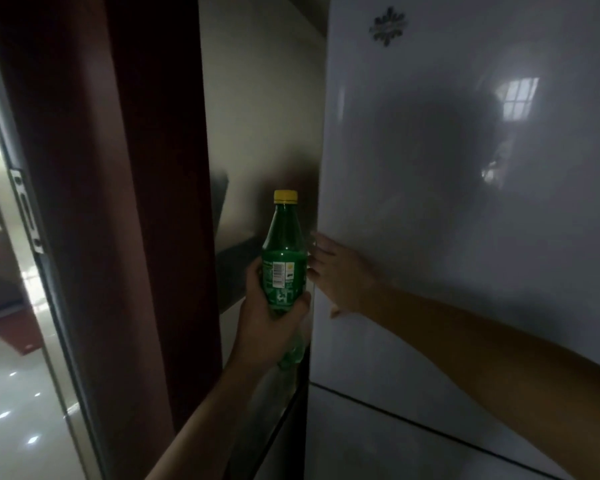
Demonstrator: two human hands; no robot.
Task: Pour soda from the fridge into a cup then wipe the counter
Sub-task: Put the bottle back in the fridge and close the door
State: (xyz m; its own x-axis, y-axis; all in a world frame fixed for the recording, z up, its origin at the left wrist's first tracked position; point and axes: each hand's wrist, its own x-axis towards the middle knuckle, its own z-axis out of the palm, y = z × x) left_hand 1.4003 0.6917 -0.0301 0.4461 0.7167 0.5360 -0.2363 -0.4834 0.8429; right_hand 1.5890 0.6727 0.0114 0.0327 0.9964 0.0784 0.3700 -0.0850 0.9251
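Note:
A green plastic soda bottle (284,251) with a yellow cap stands upright in my left hand (267,327), whose fingers and thumb curl round its lower half. Right beside it, my right hand (340,275) presses flat against the left edge of the glossy white fridge door (465,168), its fingers straight. The door looks closed or nearly closed. No cup and no counter are in view.
A dark red-brown door frame (129,202) rises at the left, close to the fridge's grey side panel (264,116). Beyond a glass door with a metal lock plate (26,209), a shiny tiled floor (18,393) shows. A seam (430,431) separates the lower fridge door.

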